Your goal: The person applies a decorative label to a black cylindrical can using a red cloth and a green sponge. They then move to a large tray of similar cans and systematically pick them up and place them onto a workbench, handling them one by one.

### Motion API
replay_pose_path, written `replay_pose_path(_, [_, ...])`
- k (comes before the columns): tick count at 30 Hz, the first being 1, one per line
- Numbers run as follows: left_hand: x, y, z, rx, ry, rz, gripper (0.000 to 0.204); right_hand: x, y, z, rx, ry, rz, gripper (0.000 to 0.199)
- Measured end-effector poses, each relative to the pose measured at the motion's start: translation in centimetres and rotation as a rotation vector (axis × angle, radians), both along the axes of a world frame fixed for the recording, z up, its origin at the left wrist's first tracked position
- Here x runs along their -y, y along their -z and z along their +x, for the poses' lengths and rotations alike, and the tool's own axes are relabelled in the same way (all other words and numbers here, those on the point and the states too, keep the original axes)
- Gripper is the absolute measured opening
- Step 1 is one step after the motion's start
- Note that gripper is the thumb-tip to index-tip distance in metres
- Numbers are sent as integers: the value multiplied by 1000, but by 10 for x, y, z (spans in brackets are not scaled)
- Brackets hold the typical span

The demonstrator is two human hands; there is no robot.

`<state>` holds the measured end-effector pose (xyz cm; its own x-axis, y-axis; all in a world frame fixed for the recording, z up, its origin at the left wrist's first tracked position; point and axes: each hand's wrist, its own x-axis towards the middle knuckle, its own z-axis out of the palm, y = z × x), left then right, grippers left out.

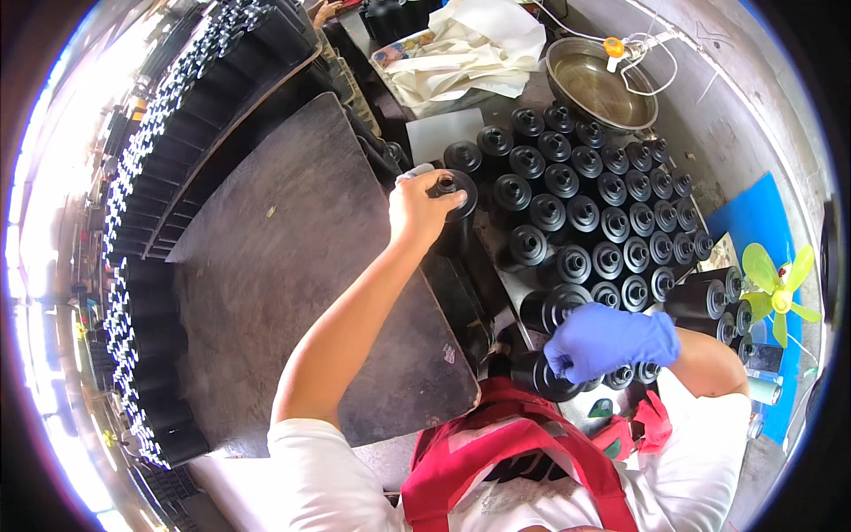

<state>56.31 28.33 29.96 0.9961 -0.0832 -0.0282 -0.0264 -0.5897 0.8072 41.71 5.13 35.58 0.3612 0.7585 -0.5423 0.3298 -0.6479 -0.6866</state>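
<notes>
At upper centre, our left hand (420, 211) clamps a smooth, round-shouldered cylinder (456, 234), black and narrow-necked; at lower right, our right hand (616, 341), in wrinkled purple-blue, grips a second cylinder (531, 374), also black.

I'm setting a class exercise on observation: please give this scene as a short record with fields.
Left grip: bare left hand around the top of a black cylinder
Right grip: blue-gloved right hand over grouped black cylinders; whether it holds one is unclear
Left side: dark tabletop
Far side: cream cloths, metal basin
Far right: green fan
</notes>
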Motion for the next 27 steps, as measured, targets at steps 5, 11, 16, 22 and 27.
replay_pose_path(5, [23, 64, 33, -102, -186, -25, 32, -2, 72, 6, 178, 29, 170, 16])
replay_pose_path(11, [51, 146, 61, 21, -325, 3, 34, 10, 140, 20, 184, 74, 304, 18])
replay_pose_path(16, [66, 197, 63, 92, -413, 11, 32, -4, 155, 25, 264, -96, -19, 18])
replay_pose_path(22, [70, 200, 70, -168, -477, -88, 43, -4, 153, 24, 257, -195, -125, 31])
replay_pose_path(27, [64, 179, 76, -309, -332, 19, 51, -6, 156, 15, 262, -106, -123, 30])
